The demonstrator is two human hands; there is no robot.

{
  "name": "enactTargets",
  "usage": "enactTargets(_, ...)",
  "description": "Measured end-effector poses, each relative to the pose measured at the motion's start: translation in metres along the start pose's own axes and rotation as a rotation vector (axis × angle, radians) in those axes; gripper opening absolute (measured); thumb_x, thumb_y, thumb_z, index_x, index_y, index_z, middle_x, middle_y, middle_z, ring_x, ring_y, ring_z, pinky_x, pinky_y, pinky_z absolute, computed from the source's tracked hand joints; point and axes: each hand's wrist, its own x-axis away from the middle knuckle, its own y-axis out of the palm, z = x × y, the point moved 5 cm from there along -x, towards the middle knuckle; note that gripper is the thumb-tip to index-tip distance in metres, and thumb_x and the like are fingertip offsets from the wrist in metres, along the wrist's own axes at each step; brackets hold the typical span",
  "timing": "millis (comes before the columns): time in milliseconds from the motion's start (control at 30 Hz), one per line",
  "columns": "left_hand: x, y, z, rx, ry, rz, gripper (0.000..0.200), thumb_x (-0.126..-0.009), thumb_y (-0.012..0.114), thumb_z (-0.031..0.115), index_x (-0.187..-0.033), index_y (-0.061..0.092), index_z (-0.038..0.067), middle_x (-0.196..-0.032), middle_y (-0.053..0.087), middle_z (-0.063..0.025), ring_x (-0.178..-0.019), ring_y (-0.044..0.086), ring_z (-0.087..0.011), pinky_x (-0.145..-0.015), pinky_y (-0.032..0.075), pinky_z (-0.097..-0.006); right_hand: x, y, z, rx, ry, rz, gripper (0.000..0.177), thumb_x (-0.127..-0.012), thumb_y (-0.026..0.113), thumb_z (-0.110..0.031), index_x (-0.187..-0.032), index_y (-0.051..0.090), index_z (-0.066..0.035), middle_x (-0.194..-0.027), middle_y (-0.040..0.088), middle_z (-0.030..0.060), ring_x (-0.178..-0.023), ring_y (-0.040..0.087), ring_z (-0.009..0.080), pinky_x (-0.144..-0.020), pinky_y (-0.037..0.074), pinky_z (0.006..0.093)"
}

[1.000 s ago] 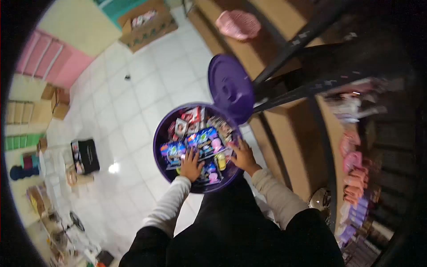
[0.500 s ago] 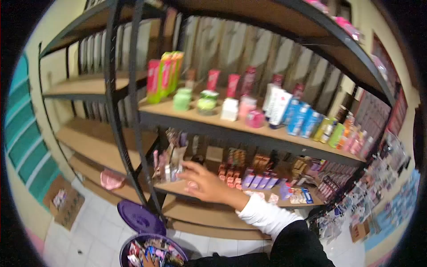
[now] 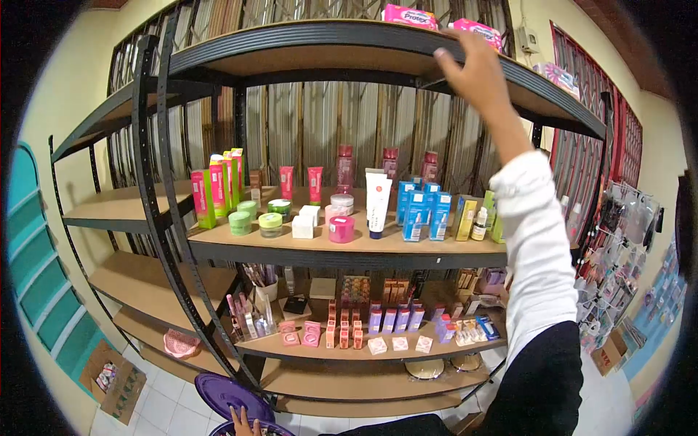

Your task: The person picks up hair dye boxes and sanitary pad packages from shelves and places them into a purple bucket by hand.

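My right hand (image 3: 476, 71) is raised to the front edge of the top shelf (image 3: 305, 40). Its thumb stands apart from the stretched fingers, which overlap a pink Protex pack (image 3: 476, 32) in this view. Another pink Protex pack (image 3: 411, 17) lies just to the left of it. Low at the bottom edge, my left hand (image 3: 246, 424) shows with spread fingers over the rim of a purple bucket (image 3: 273, 427). The bucket's purple lid (image 3: 233, 396) leans behind that hand. Most of the bucket's contents are out of frame.
The middle shelf (image 3: 283, 251) carries pink tubes, green jars (image 3: 240, 223), a white tube (image 3: 376, 203) and blue boxes (image 3: 416, 216). Small orange and purple boxes (image 3: 389, 320) line the shelf below. A cardboard box (image 3: 120, 389) sits on the floor at left; packaged goods (image 3: 614, 240) hang at right.
My right hand has risen from the lower shelf with the brushes to the top shelf's edge. The view has tilted up, bringing the Protex packs into sight. My left hand stays at the bucket.
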Motion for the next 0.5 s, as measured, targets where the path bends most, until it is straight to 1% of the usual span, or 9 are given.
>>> enactTargets(33, -0.002, 0.001, 0.010, -0.004, -0.013, 0.013, 0.056, -0.091, 0.049, 0.031, -0.139, 0.032, 0.006, -0.148, 0.011, -0.0255, -0.132, 0.024, -0.0447, -0.105, 0.028, -0.0445, -0.008, 0.003, 0.032, 0.017, 0.026, 0.022, 0.037, -0.081, 0.060, -0.027, -0.112, 0.057, -0.007, -0.111, 0.058, 0.0166, -0.107, 0.053, 0.0328, -0.094, 0.039, 0.0400)
enactTargets(67, -0.004, 0.002, 0.021, 0.000, -0.022, 0.025, 0.056, -0.091, 0.049, 0.030, -0.139, 0.032, 0.006, -0.148, 0.011, -0.0256, -0.132, 0.024, -0.0447, -0.105, 0.028, -0.0446, -0.016, 0.005, 0.063, 0.125, 0.099, 0.032, 0.037, -0.081, 0.059, -0.025, -0.111, 0.058, -0.005, -0.111, 0.058, 0.0174, -0.106, 0.053, 0.0336, -0.093, 0.040, 0.0404)
enactTargets(100, -0.007, 0.003, 0.032, 0.006, -0.032, 0.038, 0.056, -0.091, 0.049, 0.030, -0.139, 0.033, 0.006, -0.148, 0.011, -0.0256, -0.132, 0.024, -0.0447, -0.105, 0.028, -0.0447, -0.024, 0.013, 0.102, 0.133, 0.042, 0.062, 0.035, -0.080, 0.057, -0.022, -0.110, 0.058, -0.004, -0.110, 0.059, 0.0185, -0.105, 0.054, 0.0351, -0.093, 0.041, 0.0413)
enactTargets(167, -0.009, 0.006, 0.051, 0.013, -0.032, 0.080, 0.055, -0.092, 0.048, 0.030, -0.138, 0.034, 0.004, -0.148, 0.012, -0.0261, -0.131, 0.024, -0.0453, -0.105, 0.028, -0.0459, -0.038, 0.021, 0.159, 0.241, 0.128, -0.030, 0.035, -0.080, 0.051, -0.017, -0.111, 0.060, -0.004, -0.111, 0.060, 0.0197, -0.105, 0.055, 0.0353, -0.092, 0.042, 0.0421)
enactTargets(267, -0.006, 0.004, 0.085, 0.036, -0.003, 0.140, 0.054, -0.092, 0.048, 0.031, -0.137, 0.035, 0.003, -0.147, 0.012, -0.0267, -0.131, 0.024, -0.0462, -0.105, 0.028, -0.0462, -0.049, 0.041, 0.231, 0.403, 0.263, -0.246, 0.039, -0.083, 0.049, -0.021, -0.120, 0.058, -0.012, -0.117, 0.058, 0.0185, -0.109, 0.054, 0.0331, -0.093, 0.042, 0.0424)
enactTargets(333, -0.002, 0.002, 0.107, 0.006, -0.058, 0.155, 0.054, -0.092, 0.047, 0.031, -0.136, 0.036, 0.002, -0.146, 0.014, -0.0273, -0.130, 0.024, -0.0466, -0.105, 0.027, -0.0466, -0.052, 0.056, 0.272, 0.368, 0.315, -0.309, 0.040, -0.086, 0.047, -0.023, -0.124, 0.054, -0.015, -0.119, 0.057, 0.0174, -0.110, 0.055, 0.0322, -0.093, 0.042, 0.0417)
enactTargets(433, 0.003, 0.002, 0.127, -0.026, -0.123, 0.176, 0.054, -0.093, 0.047, 0.031, -0.136, 0.034, 0.001, -0.145, 0.016, -0.0275, -0.130, 0.024, -0.0468, -0.105, 0.026, -0.0477, -0.057, 0.076, 0.290, 0.330, 0.350, -0.412, 0.041, -0.090, 0.044, -0.025, -0.130, 0.049, -0.018, -0.123, 0.056, 0.0158, -0.109, 0.055, 0.0315, -0.091, 0.043, 0.0406)
enactTargets(467, 0.004, 0.010, 0.116, -0.002, -0.088, 0.234, 0.060, -0.090, 0.051, 0.034, -0.138, 0.032, 0.003, -0.145, 0.018, -0.0272, -0.130, 0.024, -0.0466, -0.105, 0.026, -0.0485, -0.060, 0.080, 0.291, 0.320, 0.354, -0.449, 0.041, -0.091, 0.042, -0.026, -0.131, 0.048, -0.018, -0.123, 0.055, 0.0152, -0.109, 0.055, 0.0315, -0.091, 0.043, 0.0403)
enactTargets(500, 0.006, 0.004, 0.136, 0.040, -0.149, 0.230, 0.058, -0.088, 0.051, 0.026, -0.138, 0.031, 0.002, -0.147, 0.015, -0.0252, -0.132, 0.022, -0.0443, -0.108, 0.023, -0.0450, -0.060, 0.079, 0.285, 0.248, 0.369, -0.483, 0.039, -0.092, 0.043, -0.027, -0.128, 0.050, -0.017, -0.121, 0.056, 0.0156, -0.108, 0.055, 0.0327, -0.090, 0.043, 0.0407)
